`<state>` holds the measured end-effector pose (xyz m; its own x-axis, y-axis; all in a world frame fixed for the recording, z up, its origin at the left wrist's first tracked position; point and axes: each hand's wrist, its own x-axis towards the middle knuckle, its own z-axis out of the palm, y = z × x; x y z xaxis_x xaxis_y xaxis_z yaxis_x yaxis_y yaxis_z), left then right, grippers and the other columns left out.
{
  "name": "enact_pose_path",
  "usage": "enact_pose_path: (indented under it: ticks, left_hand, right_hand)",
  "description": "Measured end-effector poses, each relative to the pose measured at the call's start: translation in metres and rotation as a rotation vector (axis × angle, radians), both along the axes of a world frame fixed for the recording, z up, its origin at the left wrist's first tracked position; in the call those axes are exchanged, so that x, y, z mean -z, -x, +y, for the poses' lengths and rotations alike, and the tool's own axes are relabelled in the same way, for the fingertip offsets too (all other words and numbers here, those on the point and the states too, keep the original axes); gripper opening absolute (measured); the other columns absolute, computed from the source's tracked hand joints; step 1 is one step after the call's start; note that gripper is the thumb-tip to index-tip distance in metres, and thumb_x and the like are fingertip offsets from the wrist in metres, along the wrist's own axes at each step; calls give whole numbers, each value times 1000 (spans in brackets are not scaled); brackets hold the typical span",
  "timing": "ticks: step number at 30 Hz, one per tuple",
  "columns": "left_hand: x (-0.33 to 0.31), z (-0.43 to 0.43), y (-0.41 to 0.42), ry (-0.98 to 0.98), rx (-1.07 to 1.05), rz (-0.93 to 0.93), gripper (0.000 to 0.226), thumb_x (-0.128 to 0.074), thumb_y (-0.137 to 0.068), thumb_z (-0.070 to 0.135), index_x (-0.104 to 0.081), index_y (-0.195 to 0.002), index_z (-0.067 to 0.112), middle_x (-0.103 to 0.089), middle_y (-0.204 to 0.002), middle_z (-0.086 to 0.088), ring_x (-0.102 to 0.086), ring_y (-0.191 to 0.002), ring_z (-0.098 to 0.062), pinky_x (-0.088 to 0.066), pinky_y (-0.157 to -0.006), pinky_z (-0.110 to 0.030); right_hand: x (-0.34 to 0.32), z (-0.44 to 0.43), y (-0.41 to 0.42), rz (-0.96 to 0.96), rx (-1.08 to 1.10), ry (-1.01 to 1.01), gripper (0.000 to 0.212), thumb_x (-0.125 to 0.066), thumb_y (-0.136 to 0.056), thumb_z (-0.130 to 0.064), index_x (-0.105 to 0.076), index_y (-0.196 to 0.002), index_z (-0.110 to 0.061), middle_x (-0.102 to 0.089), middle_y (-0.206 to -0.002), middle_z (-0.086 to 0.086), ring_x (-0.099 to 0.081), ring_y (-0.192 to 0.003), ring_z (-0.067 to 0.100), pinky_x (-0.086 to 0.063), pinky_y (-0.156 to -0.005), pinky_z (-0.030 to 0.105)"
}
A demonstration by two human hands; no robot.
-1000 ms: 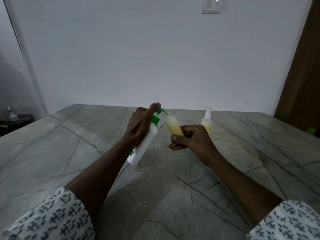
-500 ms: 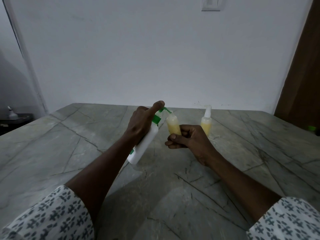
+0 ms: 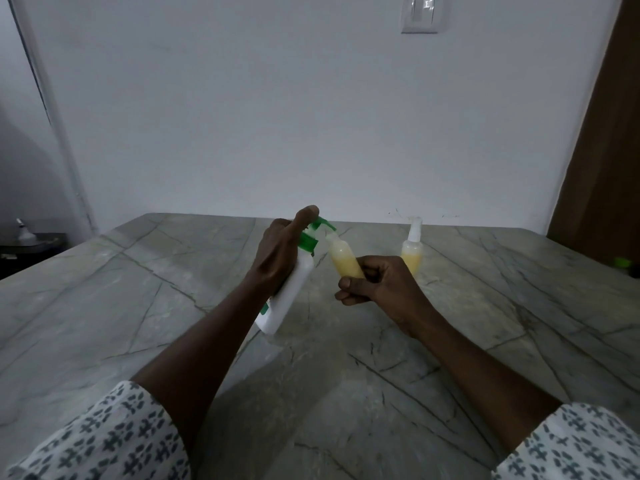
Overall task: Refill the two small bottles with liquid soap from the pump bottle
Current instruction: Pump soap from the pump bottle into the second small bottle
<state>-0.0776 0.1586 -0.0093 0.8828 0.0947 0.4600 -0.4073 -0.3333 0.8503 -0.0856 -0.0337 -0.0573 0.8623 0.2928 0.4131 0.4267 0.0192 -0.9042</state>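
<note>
Head view: the pump bottle (image 3: 294, 289) is gripped at a tilt by the left hand (image 3: 277, 258), one digit set on its green head. Just right of it, the open small bottle (image 3: 341, 258) is clasped in the right hand's (image 3: 377, 285) curled fingers, mouth at the spout, soap showing high up its body (nearly full, it is judged). Farther right of the pump bottle, the second small bottle (image 3: 412, 252) is stood capped on the table (image 3: 138, 306), seemingly done.

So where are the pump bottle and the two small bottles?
pump bottle (image 3: 293, 294), head view, white body below green collar
held small bottle (image 3: 343, 259), head view, yellow middle of body
standing small bottle (image 3: 411, 259), head view, yellow lower half
</note>
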Motion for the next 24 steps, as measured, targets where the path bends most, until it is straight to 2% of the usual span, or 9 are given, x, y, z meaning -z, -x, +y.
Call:
enact_pose_path:
  ticks: [2, 4, 7, 9, 11, 14, 17, 20, 24]
  left_hand:
    - [-2, 0, 4, 6, 102, -4, 60, -45, -81, 70, -77, -79, 20, -68, -63, -2, -61, -58, -15, -47, -63, -30]
    - [-4, -1, 8, 33, 170, -11, 51, -46, -86, 61, -76, -70, 24, -66, -62, -4, -59, -57, -14, -47, -58, -24]
    - [-4, 1, 10, 221, 212, 26, 50, -47, -89, 56, -71, -64, 20, -63, -63, -11, -57, -52, -18, -46, -51, -26]
    - [-3, 7, 6, 308, 229, 39, 51, -47, -91, 55, -66, -73, 11, -61, -64, -14, -55, -49, -18, -43, -49, -26]
    - [-1, 13, 2, 349, 250, 37, 56, -50, -84, 61, -62, -80, 6, -61, -63, -13, -54, -48, -18, -43, -47, -25]
    - [2, 20, -4, 361, 277, 15, 65, -50, -75, 68, -58, -74, 3, -60, -60, -12, -53, -51, -21, -44, -49, -24]
    - [2, 23, -5, 403, 314, -8, 62, -46, -83, 62, -56, -68, 3, -59, -61, -14, -50, -55, -24, -44, -54, -27]
    - [3, 24, -6, 424, 339, -7, 61, -42, -89, 58, -55, -68, 2, -58, -62, -15, -49, -57, -25, -43, -57, -30]
    - [6, 28, -3, 412, 388, -9, 68, -38, -91, 63, -59, -76, -1, -61, -70, -17, -52, -63, -25, -43, -62, -32]
  right_hand:
    - [1, 3, 2, 13, -31, -5, 29, -71, -82, -1, -65, -110, 5, -74, -87, 20, -73, -79, 34, -61, -73, 37]
    - [1, 5, 3, 28, -59, -27, 29, -70, -83, 0, -64, -110, 6, -73, -89, 22, -73, -81, 34, -61, -74, 37]
    - [-1, 6, 4, 68, -79, -108, 25, -68, -85, 0, -64, -108, 8, -72, -92, 25, -73, -84, 35, -61, -77, 39]
    - [-1, 6, 3, 91, -85, -156, 20, -66, -87, -1, -64, -106, 5, -73, -95, 23, -73, -87, 35, -60, -79, 41]
    - [-1, 6, 2, 111, -94, -179, 18, -64, -88, -3, -64, -105, 3, -73, -97, 23, -72, -90, 35, -60, -81, 42]
    - [1, 6, 2, 140, -101, -158, 24, -63, -90, -6, -61, -111, 3, -71, -103, 24, -72, -95, 33, -59, -83, 41]
    - [0, 8, 3, 159, -106, -106, 29, -64, -89, -9, -61, -118, -4, -70, -112, 18, -70, -101, 26, -58, -86, 39]
    - [-1, 14, 9, 172, -169, -105, 27, -67, -86, -12, -65, -113, -13, -68, -115, 14, -70, -99, 26, -59, -82, 37]
    - [0, 30, 17, 194, -253, -115, 37, -67, -84, -17, -61, -119, -6, -65, -115, 20, -69, -92, 29, -59, -80, 41]
